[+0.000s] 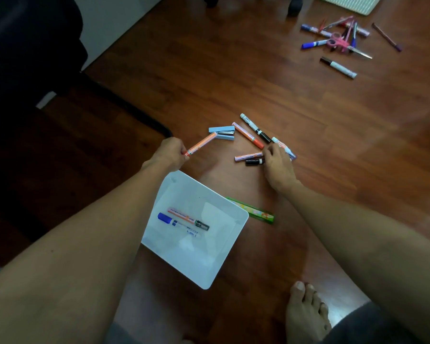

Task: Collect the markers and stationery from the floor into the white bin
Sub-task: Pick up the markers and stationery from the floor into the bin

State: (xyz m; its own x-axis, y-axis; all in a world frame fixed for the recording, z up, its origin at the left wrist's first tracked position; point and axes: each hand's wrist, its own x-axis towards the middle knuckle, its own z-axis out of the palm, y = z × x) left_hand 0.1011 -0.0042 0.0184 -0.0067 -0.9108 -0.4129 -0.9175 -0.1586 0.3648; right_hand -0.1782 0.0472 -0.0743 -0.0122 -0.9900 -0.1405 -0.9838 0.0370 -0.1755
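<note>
Dim room, reddish wooden floor [233, 83]. White bin [231, 234] near centre, two markers inside. Left hand [170, 152] pinching orange marker [201, 144] at near end, far tip touching blue stapler [222, 133]. Right hand [278, 162] with fingers curled onto blue-capped marker [283, 146]; firm grip not confirmable. Loose markers between hands; second pile with pink scissors [343, 44] far right. Green ruler [256, 212] just beside bin. Markers likely light, rigid, smooth, prone to roll: grip mid-barrel. Stapler probably heavier: grip across body.
</note>
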